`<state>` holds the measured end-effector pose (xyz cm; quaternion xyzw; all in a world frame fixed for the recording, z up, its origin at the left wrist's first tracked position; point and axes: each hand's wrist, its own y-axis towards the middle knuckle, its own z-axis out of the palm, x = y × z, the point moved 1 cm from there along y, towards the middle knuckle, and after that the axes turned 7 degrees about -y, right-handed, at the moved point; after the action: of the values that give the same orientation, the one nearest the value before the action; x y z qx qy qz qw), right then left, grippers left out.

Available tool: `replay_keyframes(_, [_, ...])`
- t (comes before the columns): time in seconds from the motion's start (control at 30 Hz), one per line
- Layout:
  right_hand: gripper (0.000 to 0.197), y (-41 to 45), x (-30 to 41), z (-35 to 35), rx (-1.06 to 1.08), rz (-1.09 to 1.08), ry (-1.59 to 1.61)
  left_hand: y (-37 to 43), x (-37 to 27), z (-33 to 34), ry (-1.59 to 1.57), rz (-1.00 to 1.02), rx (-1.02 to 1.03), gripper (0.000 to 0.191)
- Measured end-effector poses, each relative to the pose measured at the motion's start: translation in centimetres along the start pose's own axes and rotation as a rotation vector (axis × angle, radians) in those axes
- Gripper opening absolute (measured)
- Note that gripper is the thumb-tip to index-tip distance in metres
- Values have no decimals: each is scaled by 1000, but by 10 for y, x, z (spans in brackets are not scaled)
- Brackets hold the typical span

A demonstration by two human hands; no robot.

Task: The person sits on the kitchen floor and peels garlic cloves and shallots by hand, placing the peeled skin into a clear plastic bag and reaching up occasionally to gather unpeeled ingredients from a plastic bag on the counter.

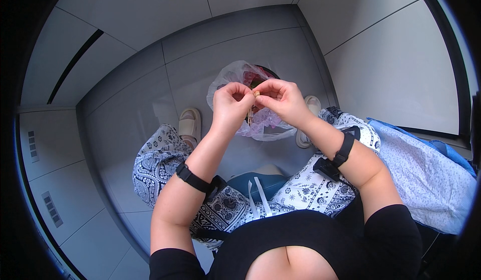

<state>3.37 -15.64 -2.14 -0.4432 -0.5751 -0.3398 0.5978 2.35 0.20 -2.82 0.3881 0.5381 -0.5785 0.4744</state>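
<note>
Both hands meet over a waste bin (271, 70) lined with a clear plastic bag (229, 75). My right hand (280, 97) pinches a small yellowish piece (257, 93) between thumb and fingertips; what it is cannot be told. My left hand (233, 101) touches thumb to fingertips right beside that piece; whether it also grips the piece cannot be told. Below the hands, inside the bag, lie red and pinkish wrappings (251, 76) and crumpled purple-tinted plastic (265, 118). The hands cover part of the bin.
Slippered feet stand left (190, 122) and right (312, 105) of the bin on grey floor tiles (139, 88). A blue patterned cloth (424, 175) hangs at the right. Pale cabinet panels (391, 66) border the floor. A teal seat-like object (257, 186) shows between the patterned trouser legs.
</note>
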Motion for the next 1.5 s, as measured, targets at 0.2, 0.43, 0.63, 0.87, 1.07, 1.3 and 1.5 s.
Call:
replay_keyframes(0.2, [17, 3, 4, -3, -31, 84, 192, 6, 10, -3, 113, -34, -105, 11])
replay_keyframes(0.43, [18, 0, -1, 1, -27, 87, -18, 3, 13, 3, 163, 47, -130, 13])
replay_keyframes(0.63, [16, 0, 0, 1, -163, -182, -250, -1, 2, 7, 64, 102, -67, 14])
replay_keyframes(0.87, [16, -2, 1, 1, -168, -234, -394, 2, 12, 1, -6, 80, -3, 15])
replay_keyframes(1.07, [16, -3, 2, 2, -170, -266, -464, 3, 17, 0, 10, 94, -3, 14])
replay_keyframes(1.3, [16, -3, 5, 1, -156, -232, -442, 3, 16, -1, -31, 63, 10, 14])
replay_keyframes(1.5, [17, -4, 5, 0, -122, -225, -477, 3, 18, -2, -12, 51, 30, 13])
